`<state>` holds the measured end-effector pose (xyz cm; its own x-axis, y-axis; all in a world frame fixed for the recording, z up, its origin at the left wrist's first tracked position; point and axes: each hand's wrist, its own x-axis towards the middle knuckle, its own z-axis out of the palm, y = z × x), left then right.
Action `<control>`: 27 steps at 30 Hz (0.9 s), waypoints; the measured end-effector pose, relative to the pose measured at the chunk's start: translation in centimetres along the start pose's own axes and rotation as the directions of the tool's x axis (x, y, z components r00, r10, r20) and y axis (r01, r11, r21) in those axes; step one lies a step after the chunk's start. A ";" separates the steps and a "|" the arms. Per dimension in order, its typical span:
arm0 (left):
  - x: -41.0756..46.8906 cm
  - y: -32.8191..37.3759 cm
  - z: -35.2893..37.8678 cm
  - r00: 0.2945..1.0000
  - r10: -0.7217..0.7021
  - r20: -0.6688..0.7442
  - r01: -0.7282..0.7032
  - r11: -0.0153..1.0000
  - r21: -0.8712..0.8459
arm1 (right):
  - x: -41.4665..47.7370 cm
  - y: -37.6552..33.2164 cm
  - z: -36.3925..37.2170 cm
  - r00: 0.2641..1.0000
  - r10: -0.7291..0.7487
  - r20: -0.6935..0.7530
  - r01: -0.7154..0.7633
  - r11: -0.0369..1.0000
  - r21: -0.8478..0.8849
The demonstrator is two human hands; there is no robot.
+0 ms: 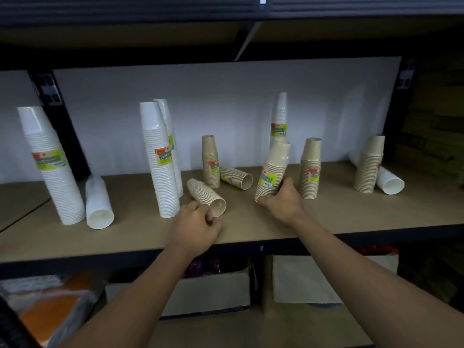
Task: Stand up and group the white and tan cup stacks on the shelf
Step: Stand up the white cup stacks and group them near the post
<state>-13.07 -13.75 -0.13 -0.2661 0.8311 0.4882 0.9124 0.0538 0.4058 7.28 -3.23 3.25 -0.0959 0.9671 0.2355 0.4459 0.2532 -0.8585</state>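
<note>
The right hand (pixel 281 202) grips a tilted tan cup stack (pixel 272 169) low down, right of the tall white stack (pixel 160 162), while the left hand (pixel 194 223), curled around nothing, sits beside a toppled tan stack (pixel 204 197) at that white stack's foot.

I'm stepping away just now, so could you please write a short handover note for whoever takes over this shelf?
Right hand grips a tilted tan stack. Left hand is curled at the rim of a lying tan stack; its grip is unclear.
Standing already: three tan stacks, four white stacks.
Lying: another tan stack and two white stacks, one left, one far right.
Left to do: stand those, then group by colour; tan and white are mixed along the shelf.
</note>
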 end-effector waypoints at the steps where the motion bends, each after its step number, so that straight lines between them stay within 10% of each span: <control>1: 0.0 -0.1 0.2 1.000 0.003 -0.011 -0.003 1.000 -0.005 | 0.2 0.2 0.1 1.000 -0.005 0.015 0.006 1.000 -0.021; 27: -0.4 -0.2 0.7 1.000 -0.019 -0.023 0.019 1.000 0.014 | 1.9 2.5 1.4 0.998 -0.003 -0.069 -0.011 0.977 -0.213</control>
<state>-12.95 -13.69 -0.89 -0.2903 0.8172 0.4980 0.9114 0.0774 0.4043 6.97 -0.73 0.96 -0.0362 0.9625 0.2690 0.6267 0.2315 -0.7441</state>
